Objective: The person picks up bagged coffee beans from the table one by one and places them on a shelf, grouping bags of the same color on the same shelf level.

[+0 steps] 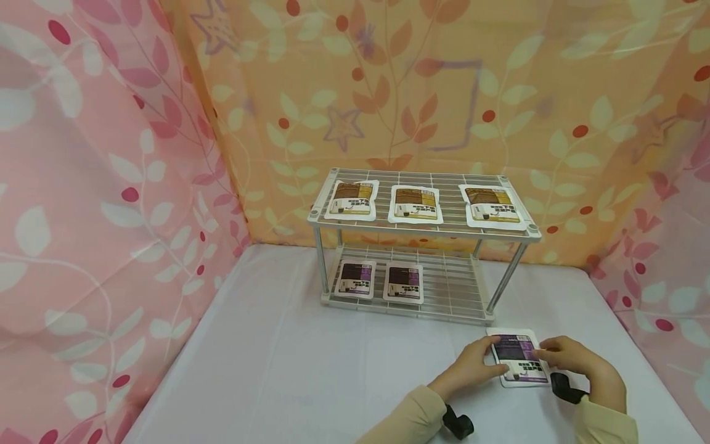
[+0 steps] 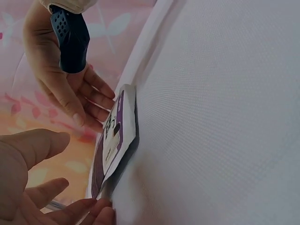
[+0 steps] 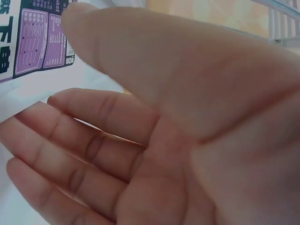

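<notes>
A flat white packet with a purple and black label (image 1: 520, 357) lies on the white cloth in front of the rack's right end. On its left side is my left hand (image 1: 473, 365), its fingertips touching the packet's edge in the left wrist view and the thumb held apart. My right hand (image 1: 574, 356) is at the opposite side. The right wrist view has its long fingers (image 3: 79, 154) nearly straight at the packet's white border, with the thumb (image 3: 89, 35) over the label side. Whether that thumb presses the packet, I cannot tell.
A two-tier white wire rack (image 1: 427, 231) stands behind the hands. Its upper shelf bears three brown-and-yellow packets (image 1: 415, 205); two purple-labelled packets (image 1: 403, 283) lie on the left of the lower shelf. Floral curtains (image 1: 388, 92) enclose the white table (image 1: 266, 370).
</notes>
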The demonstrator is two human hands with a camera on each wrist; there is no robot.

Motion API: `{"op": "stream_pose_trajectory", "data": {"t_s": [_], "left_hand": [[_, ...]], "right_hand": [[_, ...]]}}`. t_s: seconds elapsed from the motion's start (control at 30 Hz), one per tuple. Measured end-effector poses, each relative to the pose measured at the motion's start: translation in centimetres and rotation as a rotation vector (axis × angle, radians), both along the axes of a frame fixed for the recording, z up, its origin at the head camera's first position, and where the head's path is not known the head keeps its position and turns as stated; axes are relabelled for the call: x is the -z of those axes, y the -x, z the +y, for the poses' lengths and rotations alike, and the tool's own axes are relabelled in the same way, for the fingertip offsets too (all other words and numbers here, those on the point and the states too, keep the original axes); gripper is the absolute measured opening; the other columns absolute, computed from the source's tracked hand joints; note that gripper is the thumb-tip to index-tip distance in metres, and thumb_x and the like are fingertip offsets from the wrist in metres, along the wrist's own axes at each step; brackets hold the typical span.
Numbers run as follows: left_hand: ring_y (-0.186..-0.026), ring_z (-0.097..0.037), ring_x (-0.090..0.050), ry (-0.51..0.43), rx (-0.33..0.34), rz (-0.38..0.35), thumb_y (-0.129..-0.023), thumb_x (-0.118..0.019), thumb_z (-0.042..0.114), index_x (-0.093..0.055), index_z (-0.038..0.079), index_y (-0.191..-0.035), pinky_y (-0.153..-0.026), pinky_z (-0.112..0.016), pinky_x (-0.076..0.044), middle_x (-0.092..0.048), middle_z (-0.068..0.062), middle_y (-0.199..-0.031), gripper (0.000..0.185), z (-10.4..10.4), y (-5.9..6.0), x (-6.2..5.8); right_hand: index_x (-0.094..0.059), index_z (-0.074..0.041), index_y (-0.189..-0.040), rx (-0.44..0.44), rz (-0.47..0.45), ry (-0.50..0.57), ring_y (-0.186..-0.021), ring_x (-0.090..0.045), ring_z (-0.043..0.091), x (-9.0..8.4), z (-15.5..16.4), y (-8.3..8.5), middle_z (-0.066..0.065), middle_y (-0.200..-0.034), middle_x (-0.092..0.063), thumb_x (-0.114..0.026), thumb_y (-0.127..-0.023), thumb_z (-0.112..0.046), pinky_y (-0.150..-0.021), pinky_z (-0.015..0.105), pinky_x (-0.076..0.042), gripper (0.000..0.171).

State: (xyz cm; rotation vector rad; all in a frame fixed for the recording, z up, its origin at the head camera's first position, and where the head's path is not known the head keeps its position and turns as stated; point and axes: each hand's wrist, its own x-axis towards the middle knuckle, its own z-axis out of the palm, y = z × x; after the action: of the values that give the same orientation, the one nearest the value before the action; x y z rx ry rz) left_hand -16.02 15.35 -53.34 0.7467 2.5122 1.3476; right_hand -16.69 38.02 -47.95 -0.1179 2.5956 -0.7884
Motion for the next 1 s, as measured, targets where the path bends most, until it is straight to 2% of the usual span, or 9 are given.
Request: {"op": "stream_pose_trajectory", "data": {"t_s": [0.13,0.3,0.43,0.6,0.7,0.83,1.0], "left_hand": [[-0.091,-0.003,-0.053,-0.051,-0.010,-0.019,-0.083,-0.068,0.023,-0.047,0.013,-0.133,-0.077,-0.013,-0.042,-0.060,-0.002,-0.106,0.056,-0.2,-0.3,-0.2],[-0.079,0.001,-0.053,-0.103,-0.028,-0.003,-0.080,-0.071,0.017,-0.047,0.012,-0.133,-0.069,-0.009,-0.041,-0.057,-0.002,-0.098,0.059,-0.6,-0.7,-0.8],[-0.082,-0.001,-0.058,-0.136,-0.036,0.031,-0.079,-0.072,0.011,-0.048,0.011,-0.133,-0.065,-0.005,-0.042,-0.055,-0.006,-0.107,0.060,-0.9,-0.9,-1.2],[-0.088,-0.003,-0.060,-0.189,-0.052,0.041,-0.078,-0.072,0.006,-0.049,0.011,-0.132,-0.062,-0.004,-0.044,-0.053,-0.009,-0.115,0.059,-1.2,-1.0,-1.6],[-0.089,-0.003,-0.059,-0.192,-0.074,0.052,-0.077,-0.073,0.006,-0.050,0.013,-0.131,-0.061,-0.005,-0.044,-0.053,-0.007,-0.118,0.059,-1.4,-0.9,-1.7],[-0.090,-0.003,-0.057,-0.176,-0.108,0.042,-0.075,-0.074,0.005,-0.051,0.016,-0.130,-0.059,-0.006,-0.044,-0.051,-0.004,-0.124,0.060,-2.0,-0.8,-1.6],[-0.089,-0.003,-0.054,-0.177,-0.131,0.014,-0.073,-0.075,-0.001,-0.051,0.015,-0.131,-0.059,-0.006,-0.046,-0.047,-0.008,-0.132,0.065,-3.0,-0.4,-1.3]], "right_hand": [[-0.051,0.022,-0.108,-0.010,-0.001,0.022,-0.082,-0.063,0.028,-0.2,-0.3,-0.1,0.032,-0.100,-0.060,-0.062,-0.088,-0.029,-0.075,0.045,-0.054,0.056],[-0.053,0.019,-0.108,-0.045,0.069,0.017,-0.076,-0.061,0.021,-0.7,-0.6,-0.2,0.017,-0.090,-0.064,-0.063,-0.087,-0.024,-0.069,0.038,-0.053,0.049],[-0.054,0.016,-0.109,-0.043,0.098,-0.001,-0.076,-0.059,0.018,-1.0,-0.7,-0.2,0.009,-0.087,-0.062,-0.063,-0.086,-0.023,-0.066,0.032,-0.051,0.046],[-0.052,0.016,-0.111,-0.055,0.133,0.028,-0.072,-0.058,0.014,-1.5,-0.9,-0.4,0.008,-0.086,-0.062,-0.064,-0.086,-0.021,-0.063,0.028,-0.049,0.046],[-0.052,0.016,-0.112,-0.063,0.159,0.058,-0.071,-0.058,0.011,-1.7,-1.1,-0.5,0.008,-0.086,-0.062,-0.064,-0.086,-0.019,-0.062,0.025,-0.050,0.046],[-0.047,0.018,-0.115,-0.073,0.143,0.147,-0.071,-0.059,0.012,-1.6,-1.7,-0.5,0.010,-0.086,-0.060,-0.063,-0.086,-0.015,-0.063,0.025,-0.054,0.047],[-0.041,0.018,-0.120,-0.052,0.103,0.235,-0.072,-0.060,0.020,-1.3,-2.9,-0.2,0.011,-0.086,-0.057,-0.064,-0.086,-0.013,-0.062,0.031,-0.056,0.052]]}}
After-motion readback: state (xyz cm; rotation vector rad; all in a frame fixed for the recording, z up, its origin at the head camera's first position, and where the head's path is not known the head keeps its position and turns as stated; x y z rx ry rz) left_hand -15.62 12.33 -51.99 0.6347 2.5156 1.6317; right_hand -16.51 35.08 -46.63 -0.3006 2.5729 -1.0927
